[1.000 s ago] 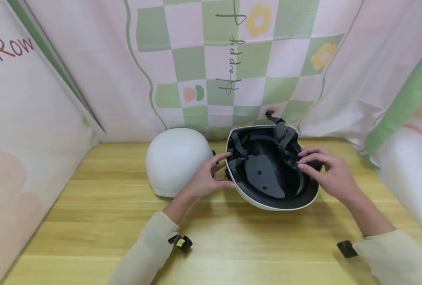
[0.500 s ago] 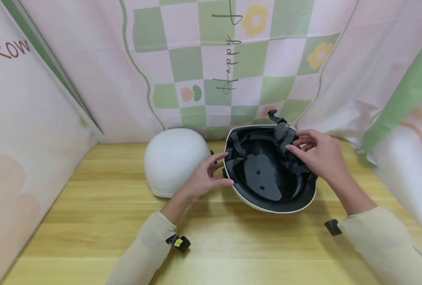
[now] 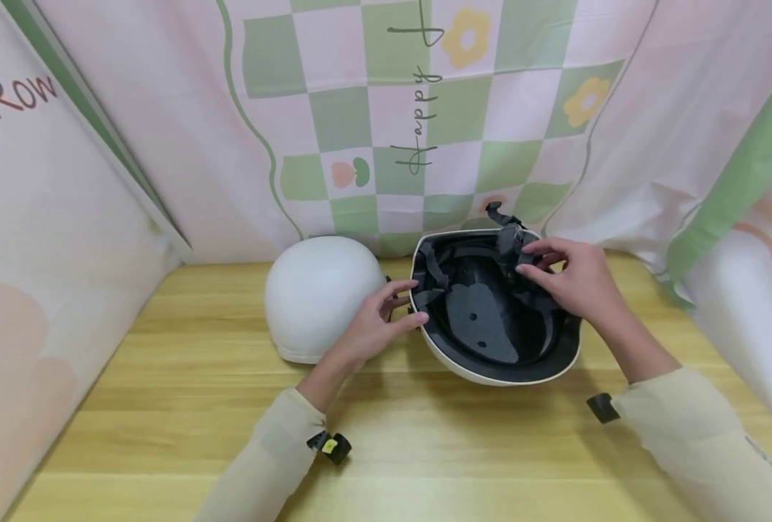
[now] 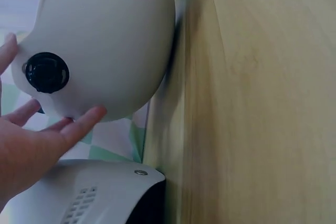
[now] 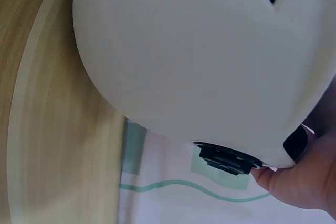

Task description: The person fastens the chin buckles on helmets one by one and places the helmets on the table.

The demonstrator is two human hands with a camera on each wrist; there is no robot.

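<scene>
while both hands are at the upturned white helmet [image 3: 490,326], we see its black lining facing up, the shell lying toward the back of the wooden surface [image 3: 464,442]. the left hand [image 3: 374,326] is at the helmet's left side, its fingers [image 3: 395,288] spread and relaxed, one reaching the rim and the thumb touching the shell's edge nearer us; they are not closed round it. from the left wrist we see a round black knob [image 4: 47,72] on the shell, just beside that hand. the right hand [image 3: 578,279] is at the opposite side, thumb and fingertips drawn close together, and we see them pinch the dark straps [image 3: 508,246] bunched inside; one strap end sticks up past the far rim. from the right wrist only part of that hand shows, near another black knob [image 5: 228,160]. left of the upturned helmet we see a second white helmet [image 3: 320,293], dome up; whether the left hand touches it, we cannot tell. behind both hangs a green and white checked cloth [image 3: 343,119], and we see pale sleeves [image 3: 699,428] on both forearms.
</scene>
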